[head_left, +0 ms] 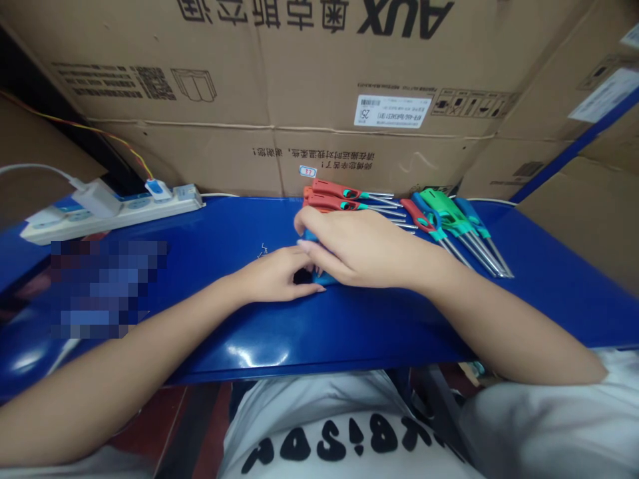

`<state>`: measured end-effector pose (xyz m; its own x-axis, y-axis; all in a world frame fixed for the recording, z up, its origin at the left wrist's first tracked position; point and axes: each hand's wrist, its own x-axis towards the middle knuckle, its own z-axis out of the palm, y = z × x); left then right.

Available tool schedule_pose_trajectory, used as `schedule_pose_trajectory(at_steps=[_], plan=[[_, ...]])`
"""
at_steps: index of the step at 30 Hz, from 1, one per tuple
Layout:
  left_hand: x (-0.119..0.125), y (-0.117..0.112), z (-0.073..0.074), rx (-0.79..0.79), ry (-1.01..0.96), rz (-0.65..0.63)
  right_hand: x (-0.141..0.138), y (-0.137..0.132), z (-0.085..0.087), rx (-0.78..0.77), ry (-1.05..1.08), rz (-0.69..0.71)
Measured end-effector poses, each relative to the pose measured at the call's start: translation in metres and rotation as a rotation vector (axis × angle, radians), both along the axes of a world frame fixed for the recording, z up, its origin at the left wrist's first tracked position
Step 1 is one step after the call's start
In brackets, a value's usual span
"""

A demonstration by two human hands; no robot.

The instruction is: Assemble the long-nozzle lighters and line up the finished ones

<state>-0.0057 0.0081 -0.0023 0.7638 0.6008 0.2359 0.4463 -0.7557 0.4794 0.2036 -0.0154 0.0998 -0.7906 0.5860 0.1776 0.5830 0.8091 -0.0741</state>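
My left hand lies low on the table with its thumb stretched along the near side of a blue plastic piece, its fingers closing on the far side. Mostly covered by my hands, this piece looks like the body of a blue gas lighter. Over it bends my right hand, fingers curled and thumb tucked in; whatever its fingertips grip is hidden. Just behind my hands lie several red long-necked lighters with metal tubes. Left of my fingers are a few tiny screws.
To the right rests a group of green, blue and red lighters. A white power strip with plugs and cables stands at the back left, near a blurred-out patch. Large cardboard walls the back of the blue table.
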Motion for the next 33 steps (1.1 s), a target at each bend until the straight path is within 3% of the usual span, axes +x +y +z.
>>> schedule_pose_trajectory(at_steps=[17, 22, 30, 33], plan=[[0.000, 0.001, 0.000, 0.016, -0.034, -0.026, 0.002, 0.003, -0.001, -0.118, 0.055, 0.108], [0.000, 0.001, 0.000, 0.021, -0.025, -0.030, 0.003, 0.005, -0.001, -0.079, 0.030, 0.047], [0.000, 0.002, 0.001, 0.015, -0.023, -0.056, 0.001, 0.005, -0.004, -0.043, 0.049, 0.071], [0.001, 0.002, 0.002, -0.005, -0.027, -0.036, 0.005, 0.013, -0.005, -0.096, 0.175, 0.117]])
